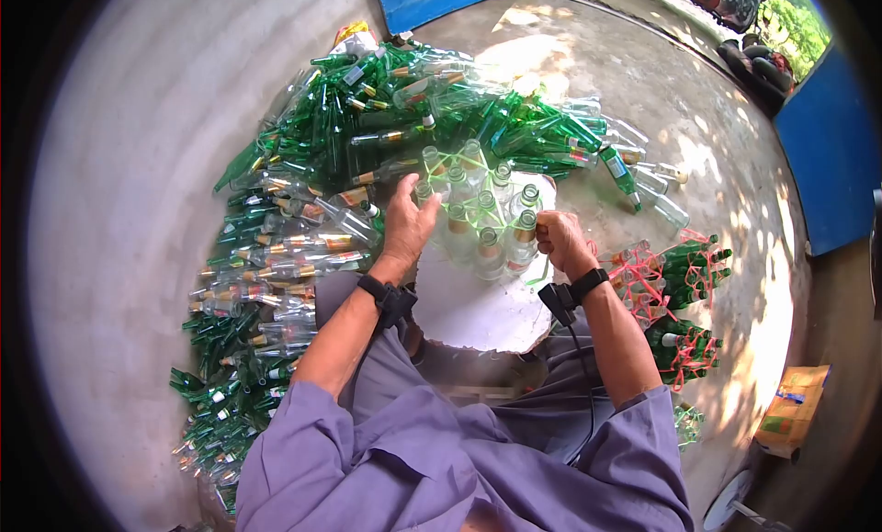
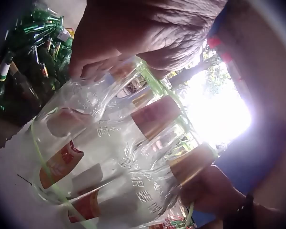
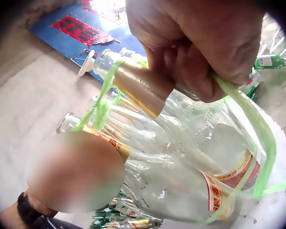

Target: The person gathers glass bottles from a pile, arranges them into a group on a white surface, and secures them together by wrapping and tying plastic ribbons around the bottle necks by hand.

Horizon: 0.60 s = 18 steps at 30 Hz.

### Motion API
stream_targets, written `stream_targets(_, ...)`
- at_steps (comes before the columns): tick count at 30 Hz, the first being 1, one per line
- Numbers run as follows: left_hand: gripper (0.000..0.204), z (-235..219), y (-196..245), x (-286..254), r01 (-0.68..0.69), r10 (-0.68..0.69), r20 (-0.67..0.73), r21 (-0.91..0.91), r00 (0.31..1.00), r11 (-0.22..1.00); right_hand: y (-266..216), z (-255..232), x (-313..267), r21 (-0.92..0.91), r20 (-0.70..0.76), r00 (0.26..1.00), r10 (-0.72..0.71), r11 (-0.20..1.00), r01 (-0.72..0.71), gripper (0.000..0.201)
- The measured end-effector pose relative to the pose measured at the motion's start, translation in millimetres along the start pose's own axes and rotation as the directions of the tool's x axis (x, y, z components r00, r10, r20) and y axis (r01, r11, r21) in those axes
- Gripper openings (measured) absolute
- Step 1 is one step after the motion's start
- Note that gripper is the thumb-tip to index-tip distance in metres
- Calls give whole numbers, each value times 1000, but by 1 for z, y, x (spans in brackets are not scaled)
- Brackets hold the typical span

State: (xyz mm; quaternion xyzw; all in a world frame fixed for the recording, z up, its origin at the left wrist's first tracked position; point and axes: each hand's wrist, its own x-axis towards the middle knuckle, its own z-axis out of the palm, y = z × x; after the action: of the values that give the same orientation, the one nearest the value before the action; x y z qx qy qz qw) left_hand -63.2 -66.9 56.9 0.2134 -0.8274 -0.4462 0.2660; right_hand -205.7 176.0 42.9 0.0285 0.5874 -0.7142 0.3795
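Note:
Several clear glass bottles (image 1: 490, 261) stand bundled on a white board (image 1: 478, 311), with light green strap looped about their necks. At the bundle's left side, my left hand (image 1: 409, 224) has its thumb and fingers round a bottle neck. My right hand (image 1: 562, 242), fingers curled, pinches a length of green strap (image 3: 264, 152) against the bundle's right side. Gold-brown paper (image 3: 143, 88) wraps a bottle neck just below that hand. In the left wrist view, strap also runs round the lower part of the bottles (image 2: 114, 157); my left fingertips are partly hidden there.
Piles of green and clear bottles (image 1: 335, 128) curve round the left and far sides. At the right lie bottle bundles tied with pink-red strap (image 1: 643, 279). A cardboard box (image 1: 795, 411) is at the lower right, and blue panels (image 1: 831, 155) stand farther off.

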Motion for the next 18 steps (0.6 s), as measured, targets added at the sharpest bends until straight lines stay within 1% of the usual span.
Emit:
stream_targets(1, 49, -2, 13, -3, -205, 246, -133, 263, 960, 943, -2, 1, 1, -4, -24, 999, 40, 999, -40, 26)
stream_targets(2, 44, -3, 26, -5, -361, 453, -169, 394, 876, 845, -6, 1, 1, 2, -21, 999, 41, 999, -41, 26)
stream_targets(3, 44, -6, 45, -6, -364, 455, -162, 398, 876, 842, -11, 1, 0, -47, -10, 997, 78, 996, -79, 26)
stream_targets(4, 36, -9, 61, -7, -465, 513, -38, 371, 857, 804, -13, 1, 0, -97, -1, 993, 117, 989, -116, 26)
stream_targets(5, 28, -7, 73, -7, -558, 565, 82, 328, 821, 762, -13, 0, 3, -92, 1, 993, 119, 989, -118, 26)
stream_targets(6, 17, 0, 79, -6, -599, 584, 145, 281, 799, 750, -14, 0, 6, -91, 6, 989, 145, 985, -143, 26)
stream_targets(7, 17, 9, 82, -3, -601, 585, 147, 282, 797, 748, -15, -1, 8, -89, 11, 986, 168, 982, -167, 27)
stream_targets(8, 16, 18, 83, 1, -628, 581, 243, 235, 777, 742, -15, -3, 9, -84, 11, 986, 166, 983, -164, 27)
stream_targets(9, 14, 27, 81, 4, -650, 574, 336, 186, 747, 737, -16, -3, 9, -117, 26, 989, 148, 983, -144, 26)
stream_targets(10, 13, 36, 78, 8, -644, 547, 396, 166, 737, 747, -16, -3, 8, -150, 42, 991, 130, 981, -123, 26)
stream_targets(11, 13, 44, 76, 10, -646, 548, 399, 165, 735, 746, -17, -4, 9, -146, 40, 991, 130, 982, -122, 26)
stream_targets(13, 13, 56, 74, 13, -613, 439, 511, 242, 739, 752, -20, -4, 8, -171, 64, 989, 130, 978, -117, 25)
stream_targets(14, 15, 63, 68, 12, -566, 391, 517, 238, 762, 789, -17, -7, 12, -166, 61, 989, 132, 979, -120, 25)
stream_targets(15, 15, 64, 69, 12, -566, 389, 521, 238, 760, 789, -15, -8, 17, -184, 71, 988, 140, 975, -125, 21)
stream_targets(16, 16, 65, 70, 13, -553, 332, 562, 281, 757, 784, -14, -9, 21, -203, 82, 986, 148, 971, -129, 16)
stream_targets(17, 17, 66, 71, 15, -542, 273, 601, 325, 751, 775, -13, -12, 25, -199, 83, 985, 149, 971, -131, 16)
stream_targets(18, 17, 69, 69, 15, -542, 269, 605, 327, 749, 774, -14, -14, 26, -209, 95, 983, 159, 968, -136, 17)
